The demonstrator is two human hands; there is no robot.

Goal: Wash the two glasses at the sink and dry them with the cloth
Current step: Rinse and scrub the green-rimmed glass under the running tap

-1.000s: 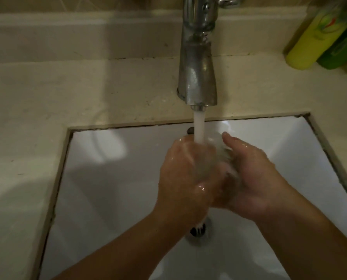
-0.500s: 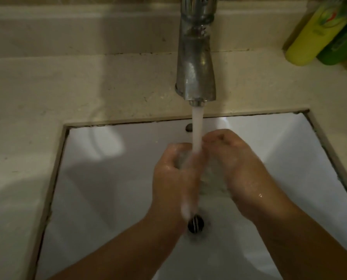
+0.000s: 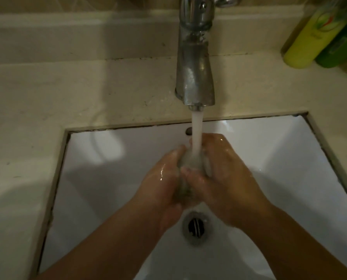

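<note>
A clear glass (image 3: 190, 164) is held between both hands over the white sink (image 3: 100, 178), under the running water from the steel tap (image 3: 194, 77). My left hand (image 3: 162, 184) grips the glass from the left. My right hand (image 3: 225, 174) wraps it from the right, thumb across its front. Most of the glass is hidden by fingers and water. No second glass and no cloth are in view.
The drain (image 3: 196, 227) lies just below the hands. A beige counter (image 3: 67, 93) surrounds the basin. A yellow bottle (image 3: 312, 35) and a green bottle (image 3: 342, 43) stand at the back right corner.
Both hands have shifted and turned around the glass under the stream; the right hand's fingers now curl over its far side and the drain shows below the hands.
</note>
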